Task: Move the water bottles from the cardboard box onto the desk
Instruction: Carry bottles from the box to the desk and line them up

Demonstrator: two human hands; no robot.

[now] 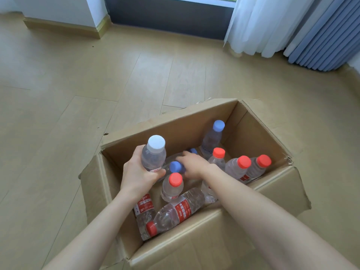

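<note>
Left hand [140, 172] reaches in from lower left and wraps the white-capped bottle [153, 154], upright, cap up, over the cardboard box's [175, 131] left end. Right hand [191, 164] is palm-down on the flat-lying blue-capped bottle [175, 167], whose cap points near-left; its grip is blurred and I cannot tell.

The right hand [192, 165] was motion-blurred; its grip on the blue-capped bottle [175, 167] was indeterminate. The left hand [138, 174] concealed most of the label of the white-capped bottle [153, 154].
</note>
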